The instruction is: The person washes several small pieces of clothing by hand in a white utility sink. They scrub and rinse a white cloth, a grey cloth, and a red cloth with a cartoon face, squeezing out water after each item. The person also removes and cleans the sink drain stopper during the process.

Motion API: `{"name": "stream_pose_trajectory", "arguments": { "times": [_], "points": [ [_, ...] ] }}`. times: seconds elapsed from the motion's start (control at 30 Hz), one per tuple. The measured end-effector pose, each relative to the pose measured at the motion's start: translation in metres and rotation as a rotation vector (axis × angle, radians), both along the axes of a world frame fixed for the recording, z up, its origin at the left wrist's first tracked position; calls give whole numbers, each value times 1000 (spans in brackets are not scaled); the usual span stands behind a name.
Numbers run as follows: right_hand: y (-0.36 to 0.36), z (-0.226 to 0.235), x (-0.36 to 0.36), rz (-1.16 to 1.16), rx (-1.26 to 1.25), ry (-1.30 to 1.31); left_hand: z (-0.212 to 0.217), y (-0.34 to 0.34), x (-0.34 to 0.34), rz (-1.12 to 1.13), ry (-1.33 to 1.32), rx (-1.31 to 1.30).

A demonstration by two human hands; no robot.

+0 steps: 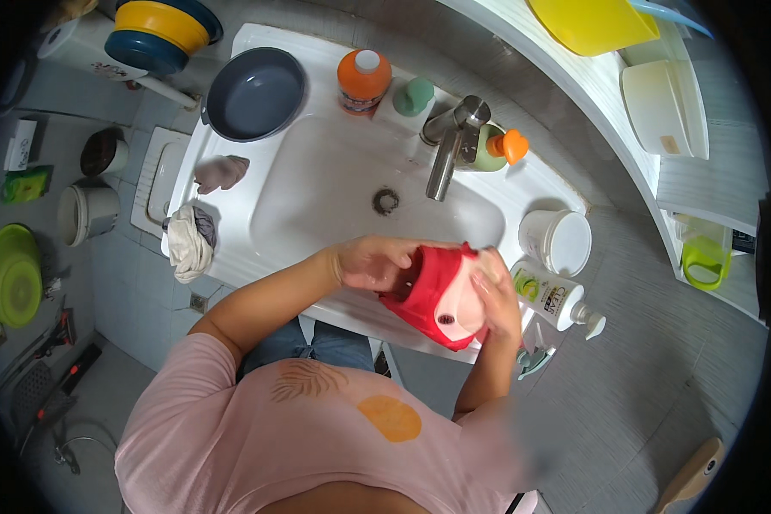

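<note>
A soft red item (409, 296) with a pale pink panel and a small dark oval mark is up at the sink's near edge, between my two hands. Its exact kind does not show; an open end faces left. My left hand (375, 263) is at that opening, thumb on top, with its other fingers partly hidden in or behind the red material. From the right side, my right hand (499, 295) grips the pink part, fingers curled over it. Below both hands is the white sink (317, 184), with a dark drain (385, 201) in its basin.
A metal faucet (441, 167) stands at the back, beside an orange bottle (364, 81) and a green pump bottle (493, 147). A grey basin (255, 94) and crumpled cloths (190, 242) rest on the left rim. To the right are a white tub (557, 242) and a white pump bottle (546, 295).
</note>
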State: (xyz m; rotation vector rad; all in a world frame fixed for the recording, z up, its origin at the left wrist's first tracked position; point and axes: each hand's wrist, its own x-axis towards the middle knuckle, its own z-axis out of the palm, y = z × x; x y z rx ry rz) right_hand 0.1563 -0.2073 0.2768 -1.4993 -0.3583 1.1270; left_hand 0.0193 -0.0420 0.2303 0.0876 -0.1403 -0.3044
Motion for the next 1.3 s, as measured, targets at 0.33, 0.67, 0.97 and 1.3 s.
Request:
{"name": "stream_pose_trajectory", "arguments": {
  "times": [0.33, 0.67, 0.97, 1.3],
  "points": [
    [42, -252, 29, 99, -265, -278, -176, 11, 3, 82, 801, 498],
    [87, -294, 18, 310, -574, -891, -245, -3, 24, 400, 889, 1815],
    [79, -298, 16, 94, -445, -932, -219, 10, 10, 287, 855, 1324],
    [96, -243, -11, -59, -584, -1137, -266, 21, 20, 191, 915, 423]
  ]
}}
